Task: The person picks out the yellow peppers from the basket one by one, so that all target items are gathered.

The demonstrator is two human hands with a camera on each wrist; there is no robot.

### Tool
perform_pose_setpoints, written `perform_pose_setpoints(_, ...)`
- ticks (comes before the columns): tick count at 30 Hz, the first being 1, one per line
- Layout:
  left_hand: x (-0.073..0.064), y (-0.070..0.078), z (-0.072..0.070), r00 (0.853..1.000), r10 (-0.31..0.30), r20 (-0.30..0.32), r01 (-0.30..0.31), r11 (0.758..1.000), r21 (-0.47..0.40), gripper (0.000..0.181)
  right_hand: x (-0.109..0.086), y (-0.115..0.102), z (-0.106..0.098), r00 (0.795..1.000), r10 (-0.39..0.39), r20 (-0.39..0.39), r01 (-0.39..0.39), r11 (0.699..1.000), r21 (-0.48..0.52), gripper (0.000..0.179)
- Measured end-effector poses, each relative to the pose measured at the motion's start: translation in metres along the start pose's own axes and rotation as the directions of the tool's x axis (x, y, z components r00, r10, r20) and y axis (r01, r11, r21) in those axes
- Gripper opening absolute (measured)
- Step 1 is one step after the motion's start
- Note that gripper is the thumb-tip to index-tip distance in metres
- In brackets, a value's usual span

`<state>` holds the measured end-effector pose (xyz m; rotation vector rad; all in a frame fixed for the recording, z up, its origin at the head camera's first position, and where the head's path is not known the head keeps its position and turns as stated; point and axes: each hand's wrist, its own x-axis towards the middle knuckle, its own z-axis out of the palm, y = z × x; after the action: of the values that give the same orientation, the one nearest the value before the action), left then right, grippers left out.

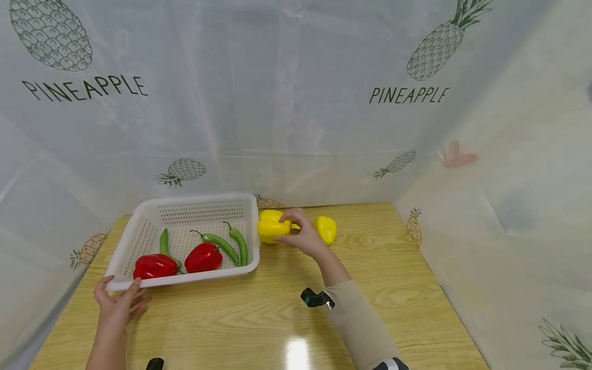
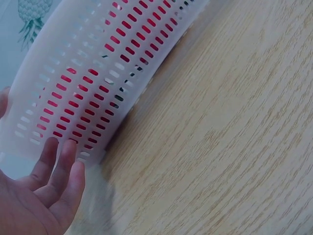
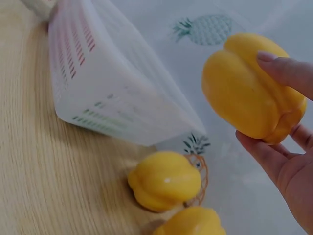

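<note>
My right hand (image 1: 302, 235) grips a yellow bell pepper (image 3: 252, 90) between thumb and fingers, just right of the white plastic basket (image 1: 185, 280). In the right wrist view, the held pepper appears above the table, and two more yellow bell peppers lie below: one whole (image 3: 165, 181), the other (image 3: 193, 223) cut off by the frame. My left hand (image 1: 115, 306) holds the basket's near left corner, with some fingers under the rim against its slotted wall (image 2: 73, 110). Inside the basket are two red bell peppers (image 1: 203, 258) and several green chili peppers (image 1: 239, 244).
The wooden table (image 1: 277, 313) meets a pineapple-printed curtain (image 1: 287, 118) at its back edge. On my right forearm is a dark band (image 1: 318, 298). A small black object (image 1: 154, 364) shows at the bottom edge of the head view.
</note>
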<state>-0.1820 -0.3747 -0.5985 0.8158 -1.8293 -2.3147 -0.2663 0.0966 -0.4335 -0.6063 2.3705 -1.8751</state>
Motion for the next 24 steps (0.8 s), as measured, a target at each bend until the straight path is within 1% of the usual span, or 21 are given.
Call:
perform_pose_setpoints(3,0.001,-0.001,0.001,1.0,-0.009,-0.011,0.009,1.0,-0.004,0.077,-0.011,-0.01,-0.008,0.999,0.046,-0.026,-0.045,0.999,0.019,0.036)
perform_pose_setpoints(5,0.001,-0.001,0.002,1.0,0.001,-0.005,-0.001,1.0,-0.013,0.077,-0.016,-0.01,-0.012,0.995,0.086,-0.05,-0.085,0.996,0.025,0.036)
perform_pose_setpoints(6,0.001,0.0,0.002,1.0,0.008,-0.001,-0.008,1.0,-0.02,0.076,-0.018,-0.01,-0.015,0.994,0.088,-0.066,-0.087,0.996,0.026,0.036)
perform_pose_setpoints(7,0.001,0.0,0.002,1.0,0.023,0.007,-0.023,1.0,-0.007,0.075,-0.019,-0.007,-0.017,0.992,0.099,-0.076,-0.097,0.995,0.029,0.036)
perform_pose_setpoints(10,-0.002,0.0,0.002,0.999,0.042,0.014,-0.042,0.999,-0.016,0.075,-0.021,0.009,-0.024,0.987,0.108,-0.116,-0.103,0.993,0.05,0.038)
perform_pose_setpoints(12,-0.003,0.0,0.002,0.999,0.032,0.0,-0.032,0.999,-0.007,0.076,-0.021,0.021,-0.029,0.982,0.113,-0.154,-0.104,0.993,0.061,0.04)
perform_pose_setpoints(13,-0.003,0.0,0.002,1.0,0.024,-0.009,-0.024,1.0,0.004,0.076,-0.021,0.027,-0.032,0.978,0.118,-0.173,-0.107,0.992,0.071,0.041)
perform_pose_setpoints(14,-0.003,0.0,0.002,1.0,0.008,-0.021,-0.008,1.0,-0.009,0.078,-0.022,0.03,-0.035,0.973,0.121,-0.199,-0.107,0.991,0.081,0.042)
perform_pose_setpoints(17,-0.002,-0.002,0.002,0.999,-0.01,-0.039,0.01,1.0,0.001,0.079,-0.026,0.038,-0.042,0.954,0.14,-0.265,-0.115,0.988,0.108,0.043)
perform_pose_setpoints(20,0.0,-0.003,0.002,0.999,-0.014,-0.046,0.014,1.0,-0.008,0.08,-0.03,0.045,-0.05,0.935,0.162,-0.315,-0.123,0.983,0.14,0.043)
perform_pose_setpoints(24,0.002,-0.003,0.001,0.999,-0.017,-0.051,0.016,1.0,-0.02,0.08,-0.037,0.053,-0.059,0.915,0.189,-0.357,-0.134,0.976,0.172,0.043)
